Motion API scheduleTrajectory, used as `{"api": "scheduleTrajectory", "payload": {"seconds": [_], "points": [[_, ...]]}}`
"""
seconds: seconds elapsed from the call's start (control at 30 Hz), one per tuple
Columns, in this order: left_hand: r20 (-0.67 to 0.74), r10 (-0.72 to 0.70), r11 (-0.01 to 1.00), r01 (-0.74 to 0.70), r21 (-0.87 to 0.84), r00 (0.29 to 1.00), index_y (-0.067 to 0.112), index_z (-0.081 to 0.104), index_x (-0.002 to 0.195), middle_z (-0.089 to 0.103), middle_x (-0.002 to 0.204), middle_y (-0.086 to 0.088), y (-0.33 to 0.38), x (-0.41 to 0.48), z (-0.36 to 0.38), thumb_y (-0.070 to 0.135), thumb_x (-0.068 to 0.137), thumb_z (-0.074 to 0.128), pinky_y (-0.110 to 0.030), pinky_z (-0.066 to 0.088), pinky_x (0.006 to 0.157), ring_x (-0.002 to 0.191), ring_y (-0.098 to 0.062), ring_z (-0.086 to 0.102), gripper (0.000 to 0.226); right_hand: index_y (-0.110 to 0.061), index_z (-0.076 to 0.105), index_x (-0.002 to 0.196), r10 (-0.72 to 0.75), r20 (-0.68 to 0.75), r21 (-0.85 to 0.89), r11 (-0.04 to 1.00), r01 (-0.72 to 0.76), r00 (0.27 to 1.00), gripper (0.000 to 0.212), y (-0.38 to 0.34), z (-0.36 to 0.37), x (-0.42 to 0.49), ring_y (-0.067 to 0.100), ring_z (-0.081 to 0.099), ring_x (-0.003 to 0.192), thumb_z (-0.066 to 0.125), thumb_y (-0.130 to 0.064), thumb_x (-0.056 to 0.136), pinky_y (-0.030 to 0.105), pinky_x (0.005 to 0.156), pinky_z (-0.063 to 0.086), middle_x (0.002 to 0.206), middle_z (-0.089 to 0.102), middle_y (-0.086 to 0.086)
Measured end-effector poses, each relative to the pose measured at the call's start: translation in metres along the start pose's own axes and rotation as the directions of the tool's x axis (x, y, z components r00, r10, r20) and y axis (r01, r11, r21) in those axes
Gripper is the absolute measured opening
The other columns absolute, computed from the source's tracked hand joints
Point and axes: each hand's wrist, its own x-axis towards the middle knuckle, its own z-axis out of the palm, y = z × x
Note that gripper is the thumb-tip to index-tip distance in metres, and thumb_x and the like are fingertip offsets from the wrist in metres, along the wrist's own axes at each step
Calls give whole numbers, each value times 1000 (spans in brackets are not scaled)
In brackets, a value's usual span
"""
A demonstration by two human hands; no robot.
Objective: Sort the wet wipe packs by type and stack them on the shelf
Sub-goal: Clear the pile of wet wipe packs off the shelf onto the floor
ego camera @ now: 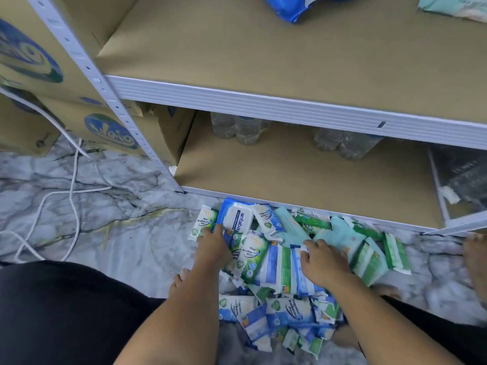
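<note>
A pile of wet wipe packs lies on the marble-patterned floor, touching the front edge of the bottom shelf. The packs are small flat soft pouches, jumbled and overlapping. Some are blue and white, some green and white, and a few are plain pale teal. Several labels read "Pine Antibacterial Wipes"; other print is too small or blurred to read.

The left hand reaches into the left side of the pile. Its fingers curl onto the near edge of a large blue pack with a white flip lid marked "antabax". The right hand lies on the middle of the pile, fingers bent over the top of a blue and white pack. Its thumb is hidden, so whether it grips the pack cannot be told.

On the upper shelf, a blue pack and a pale green pack sit at the back, both cut off by the frame. Clear water bottles stand at the back of the bottom shelf, partly hidden by the shelf above. Cardboard boxes and a white cable are on the left.
</note>
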Motion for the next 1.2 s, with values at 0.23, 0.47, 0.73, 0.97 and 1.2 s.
{"api": "scheduleTrajectory", "payload": {"seconds": [0.23, 0.47, 0.73, 0.97, 1.2], "points": [[48, -57, 997, 54, 55, 997, 23, 33, 141, 34, 140, -14, 18, -9, -11, 31, 88, 58, -47, 44, 101, 130, -39, 38, 59, -27, 38, 150, 12, -8, 65, 998, -11, 1000, 51, 2, -15, -3, 30, 42, 133, 34, -46, 102, 48, 110, 34, 149, 41, 5], [-28, 199, 977, -196, 81, 980, 18, 47, 133, 49, 133, -11, 78, -54, -55, 30, 86, 54, -45, 49, 97, 125, -33, 47, 48, -27, 43, 147, -15, -184, 178, 983, 49, 983, 49, -6, -73, -41, 29, 40, 135, 39, -43, 100, 45, 107, 38, 148, 41, 4], [-160, 522, 852, -505, 139, 838, 25, 55, 136, 59, 129, -6, 159, -123, -147, 44, 82, 51, -38, 49, 98, 120, -27, 56, 58, -27, 62, 128, -93, -518, 273, 924, 267, 850, 41, -12, -171, -104, 24, 53, 116, 54, -38, 89, 37, 96, 47, 126, 50, -3], [-370, 717, 694, -649, 311, 591, 25, 57, 128, 58, 116, 1, 211, -166, -227, 34, 87, 55, -41, 54, 85, 110, -22, 54, 42, -26, 67, 117, -93, -721, 214, 912, 349, 687, 30, 14, -266, -145, 17, 56, 98, 57, -34, 90, 33, 83, 49, 114, 54, -9], [-371, 792, 609, -672, 422, 485, 25, 54, 126, 55, 117, 3, 290, -137, -262, 32, 89, 49, -37, 52, 81, 111, -21, 52, 38, -34, 61, 127, 9, -734, 235, 942, 242, 679, 38, 67, -344, -121, 22, 59, 103, 56, -37, 89, 33, 88, 47, 144, 48, -7]]}}
